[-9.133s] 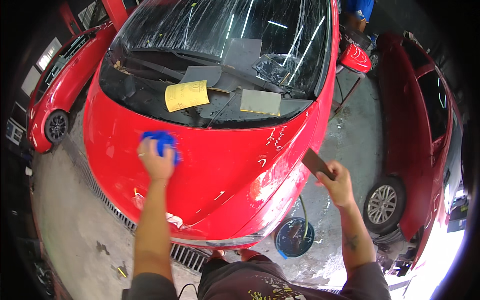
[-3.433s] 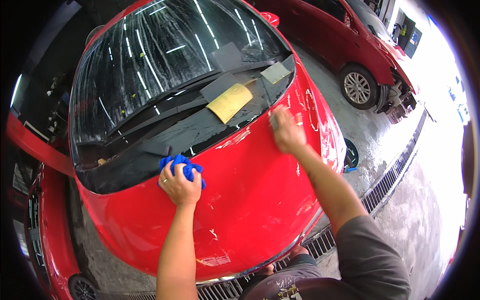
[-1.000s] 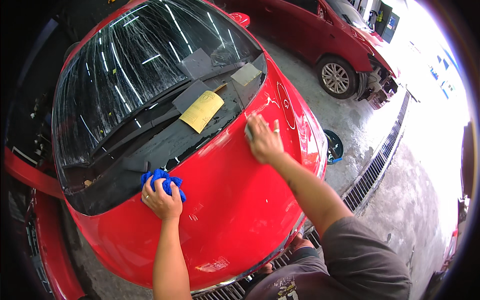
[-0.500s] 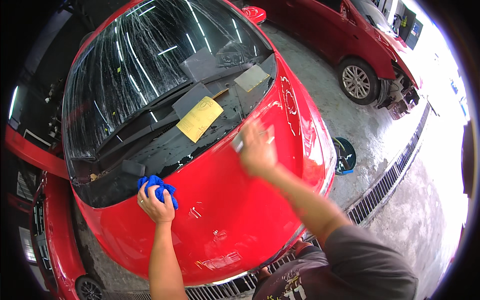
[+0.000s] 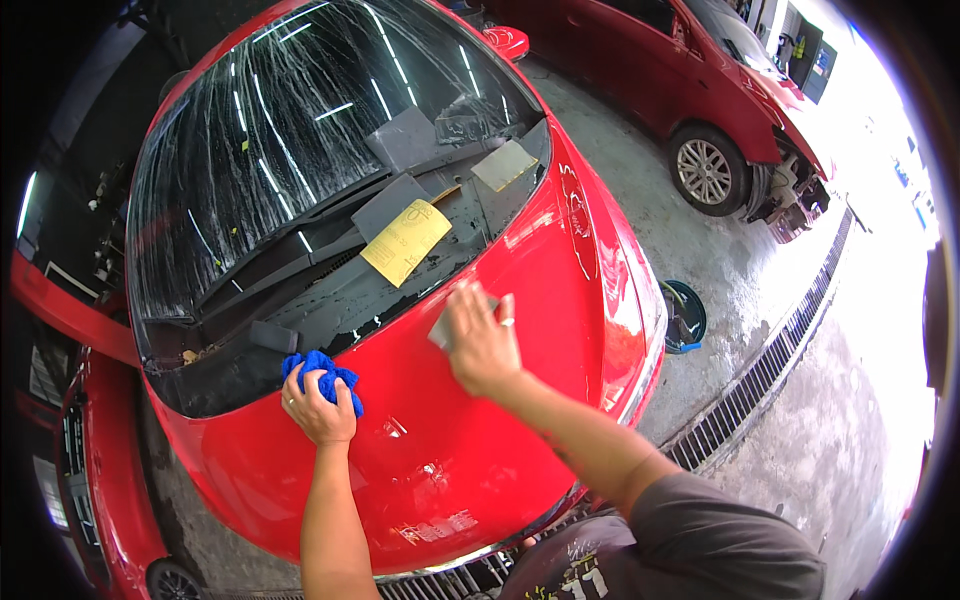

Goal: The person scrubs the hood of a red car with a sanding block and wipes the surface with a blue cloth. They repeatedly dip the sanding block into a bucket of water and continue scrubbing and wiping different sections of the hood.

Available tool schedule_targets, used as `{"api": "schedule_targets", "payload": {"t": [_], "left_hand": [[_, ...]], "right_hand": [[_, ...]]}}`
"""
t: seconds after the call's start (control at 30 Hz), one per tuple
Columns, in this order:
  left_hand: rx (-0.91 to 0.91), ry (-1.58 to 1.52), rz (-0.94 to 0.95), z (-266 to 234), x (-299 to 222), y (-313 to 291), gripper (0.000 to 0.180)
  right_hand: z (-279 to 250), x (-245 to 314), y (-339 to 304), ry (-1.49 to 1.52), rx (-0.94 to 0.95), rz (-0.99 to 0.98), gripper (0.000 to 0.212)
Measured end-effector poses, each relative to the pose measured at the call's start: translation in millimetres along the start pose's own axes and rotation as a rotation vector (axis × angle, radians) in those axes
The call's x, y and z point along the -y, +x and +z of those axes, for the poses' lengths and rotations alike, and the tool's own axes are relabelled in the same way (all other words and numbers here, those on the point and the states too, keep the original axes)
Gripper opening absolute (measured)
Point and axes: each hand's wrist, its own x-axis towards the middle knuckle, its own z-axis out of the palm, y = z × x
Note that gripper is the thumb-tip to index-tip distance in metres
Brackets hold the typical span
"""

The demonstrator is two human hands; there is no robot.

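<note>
A red car's bonnet (image 5: 420,395) lies under both of my hands. My left hand (image 5: 322,415) is closed over a crumpled blue cloth (image 5: 346,382), which rests at the bonnet's rear edge beside the windscreen cowl. Further right, my right hand (image 5: 486,345) presses a grey piece of sandpaper (image 5: 440,332) flat on the paint, its fingers held together over it. Only the sandpaper's left edge shows; the palm hides the rest. Whitish smears mark the bonnet nearer to me.
On the cowl lie a yellow printed sheet (image 5: 407,242), grey sheets (image 5: 388,206), a pale sheet (image 5: 503,165) and a dark block (image 5: 273,336). A dark bucket (image 5: 684,316) stands right of the car. Another red car (image 5: 640,80) is beyond, and a floor grate (image 5: 770,365) runs alongside.
My right hand has slid left and slightly nearer to me across the bonnet with the sandpaper. My left hand stays on the blue cloth, nearly in place.
</note>
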Motion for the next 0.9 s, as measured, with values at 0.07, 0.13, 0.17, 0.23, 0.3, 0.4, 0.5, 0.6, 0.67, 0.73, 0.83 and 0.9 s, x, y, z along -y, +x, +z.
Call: {"api": "schedule_targets", "payload": {"t": [0.07, 0.13, 0.17, 0.23, 0.3, 0.4, 0.5, 0.6, 0.67, 0.73, 0.83, 0.9], "left_hand": [[0.002, 0.002, -0.008, -4.0, 2.7, 2.8, 0.03], [0.003, 0.003, -0.013, -7.3, 3.4, 5.4, 0.029], [0.002, -0.011, -0.017, -4.3, -3.1, 5.7, 0.028], [0.023, -0.025, -0.017, 0.0, -7.5, 5.1, 0.03], [0.026, -0.003, -0.024, -0.5, -2.2, 1.3, 0.03], [0.019, -0.001, -0.02, -4.0, -2.3, 4.3, 0.029], [0.015, -0.008, -0.01, -3.6, -2.7, 4.9, 0.03], [-0.006, -0.022, 0.008, -1.8, -0.7, 5.5, 0.03], [-0.009, -0.01, 0.015, -4.3, 0.5, 3.5, 0.031], [-0.004, -0.02, 0.02, -1.3, -4.3, 5.6, 0.032], [0.002, -0.023, 0.026, 0.1, -2.8, 3.7, 0.032], [0.01, -0.039, 0.04, -2.7, -6.2, 4.8, 0.033]], "right_hand": [[-9.2, 2.5, -5.9, 0.044, 0.053, -0.052, 0.08], [-23.1, -30.4, 20.6, -0.051, 0.006, 0.059, 0.073], [-18.8, -65.9, 41.3, -0.004, -0.162, 0.17, 0.069], [-21.6, -116.6, 69.6, 0.008, -0.233, 0.26, 0.065], [-26.6, -76.5, 68.8, 0.095, -0.126, 0.344, 0.063], [-14.0, 20.1, 2.4, -0.048, 0.116, 0.07, 0.082], [-15.4, 4.1, 0.5, 0.004, 0.14, -0.024, 0.08], [-24.7, -73.6, 44.0, 0.008, -0.014, 0.163, 0.071], [-36.2, -120.3, 82.7, 0.013, 0.012, 0.288, 0.072], [-28.6, -181.9, 111.6, -0.026, -0.043, 0.294, 0.071], [-46.6, -232.9, 147.6, -0.191, -0.001, 0.216, 0.072], [-51.9, -255.5, 161.8, -0.254, -0.05, 0.184, 0.071]]}}
